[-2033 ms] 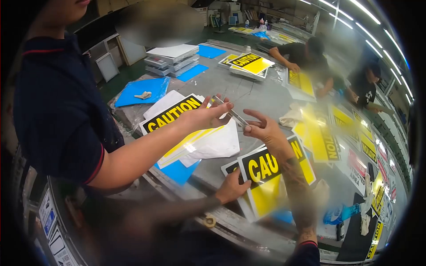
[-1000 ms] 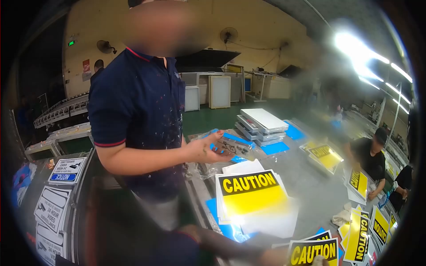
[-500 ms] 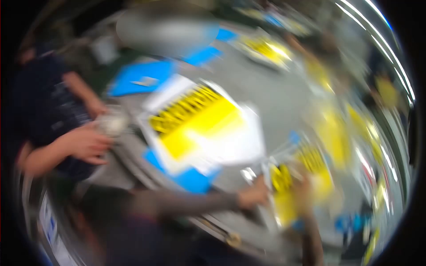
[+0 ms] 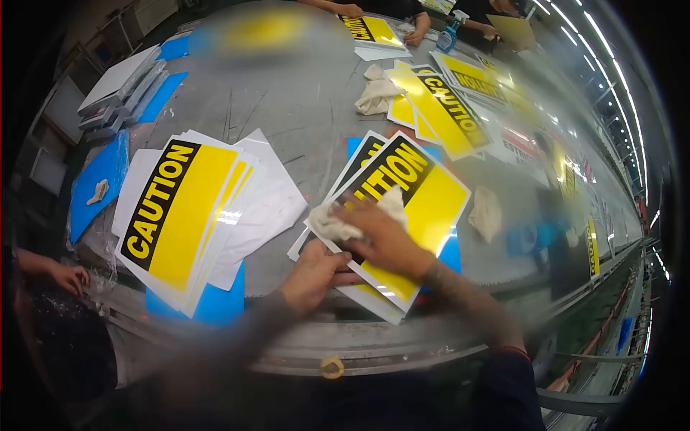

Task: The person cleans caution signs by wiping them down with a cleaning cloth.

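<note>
A yellow sheet with a black CAUTION band (image 4: 438,205) lies tilted on top of other sheets near the front edge. My left hand (image 4: 313,276) grips the lower left edge of these sheets, its fingers partly under them. On the top sheet my right hand (image 4: 384,241) presses a white cloth (image 4: 338,224) against the surface, near the word CAUTION. Part of the cloth is hidden under the fingers. Blue material (image 4: 450,255) shows beneath the sheets. Left of my hands lies a fanned stack of CAUTION sheets (image 4: 183,215) with white sheets.
The grey table (image 4: 287,93) carries more CAUTION sheets (image 4: 449,115), white cloths (image 4: 377,91) and a blue spray bottle (image 4: 449,32). White stacked panels (image 4: 118,82) stand at the back left. A co-worker's hand (image 4: 70,277) is at the left edge; other people work across the table.
The view has swung right and sharpened. My right hand now has the cloth on the top sheet, and my left hand holds the sheets' edge. The co-worker at left is now mostly out of view.
</note>
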A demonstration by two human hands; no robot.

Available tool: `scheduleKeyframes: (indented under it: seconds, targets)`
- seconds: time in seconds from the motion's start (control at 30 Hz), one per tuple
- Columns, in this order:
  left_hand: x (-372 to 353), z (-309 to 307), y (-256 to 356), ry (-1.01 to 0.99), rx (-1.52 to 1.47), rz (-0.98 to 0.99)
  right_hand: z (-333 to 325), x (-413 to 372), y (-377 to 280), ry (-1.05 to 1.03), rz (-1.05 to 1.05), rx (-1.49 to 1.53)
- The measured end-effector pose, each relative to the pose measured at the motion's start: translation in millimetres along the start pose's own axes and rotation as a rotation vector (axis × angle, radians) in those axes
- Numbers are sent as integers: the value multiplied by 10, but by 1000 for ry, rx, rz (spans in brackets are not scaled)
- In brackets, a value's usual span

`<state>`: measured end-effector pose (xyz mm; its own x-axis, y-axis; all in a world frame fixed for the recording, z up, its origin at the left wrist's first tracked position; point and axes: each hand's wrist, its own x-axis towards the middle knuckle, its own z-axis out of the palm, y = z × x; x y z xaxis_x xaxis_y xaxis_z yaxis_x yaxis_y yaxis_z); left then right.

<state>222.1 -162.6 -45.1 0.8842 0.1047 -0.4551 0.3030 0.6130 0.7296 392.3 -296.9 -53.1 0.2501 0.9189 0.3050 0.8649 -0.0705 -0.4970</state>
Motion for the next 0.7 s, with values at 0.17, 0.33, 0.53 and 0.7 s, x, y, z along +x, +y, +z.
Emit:
scheduleKeyframes:
  seconds: [0.17,0.33,0.53,0.7]
  targets:
    - [-48,72,58,-10,48,10,-514,355,1516,395,329,-388]
    - [-54,96,55,19,22,-24,-200,180,1061,196,78,-216]
    - [-75,128,53,42,10,-41,-511,327,1604,282,239,-295]
    - [-72,150,50,15,18,4,-512,211,1317,293,69,-281]
